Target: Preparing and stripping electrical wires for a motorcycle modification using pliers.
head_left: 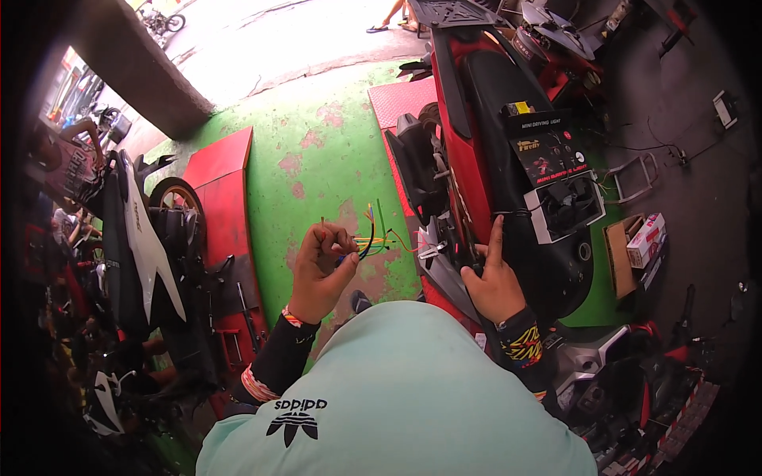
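My left hand (321, 274), fingers curled together, grips a bundle of thin coloured wires (377, 243) above the green floor. A pink wire runs from the bundle toward the red and black motorcycle (464, 151) on my right. My right hand (496, 285) is at the side of that motorcycle, index finger extended and the other fingers bent around something dark that I cannot make out. Just beyond it, an open box (544, 214) with a black part inside and a printed black lid (548, 151) rests on the long black seat (552, 270).
Motorcycles (143, 238) stand on a red platform (218, 190) at left, with a person (75, 155) behind them. Another red platform (405, 95) is under the right motorcycle. A pillar (151, 79) rises at upper left. Cardboard boxes (623, 254) lie at right. A person's leg (389, 20) shows at top.
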`<state>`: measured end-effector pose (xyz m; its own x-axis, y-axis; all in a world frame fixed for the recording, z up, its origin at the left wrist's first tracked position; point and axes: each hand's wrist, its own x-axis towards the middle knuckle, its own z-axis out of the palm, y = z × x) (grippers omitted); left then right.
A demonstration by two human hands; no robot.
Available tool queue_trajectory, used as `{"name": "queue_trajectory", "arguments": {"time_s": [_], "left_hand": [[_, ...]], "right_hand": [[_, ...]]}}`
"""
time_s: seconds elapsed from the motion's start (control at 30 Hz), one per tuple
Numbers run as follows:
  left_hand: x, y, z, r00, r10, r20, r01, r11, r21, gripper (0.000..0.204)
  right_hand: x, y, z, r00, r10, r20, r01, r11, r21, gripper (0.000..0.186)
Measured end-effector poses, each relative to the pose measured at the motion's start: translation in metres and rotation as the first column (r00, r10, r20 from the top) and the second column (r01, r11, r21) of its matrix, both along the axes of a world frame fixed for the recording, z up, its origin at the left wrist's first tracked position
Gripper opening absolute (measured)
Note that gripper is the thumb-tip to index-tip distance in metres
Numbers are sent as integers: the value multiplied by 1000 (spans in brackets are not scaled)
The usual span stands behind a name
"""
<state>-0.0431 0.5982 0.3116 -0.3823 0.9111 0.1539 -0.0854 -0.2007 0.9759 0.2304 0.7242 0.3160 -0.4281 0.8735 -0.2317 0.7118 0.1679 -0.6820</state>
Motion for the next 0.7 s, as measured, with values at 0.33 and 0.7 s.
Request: {"name": "queue_trajectory", "arguments": {"time_s": [0.33, 0.7], "left_hand": [[0, -3, 8, 999, 13, 39, -16, 997, 74, 35], [10, -9, 25, 996, 44, 83, -53, 993, 106, 44]], "right_hand": [[-45, 0, 8, 711, 39, -702, -261, 942, -212, 69], [-108, 0, 4, 645, -157, -748, -313, 839, -445, 74]]}}
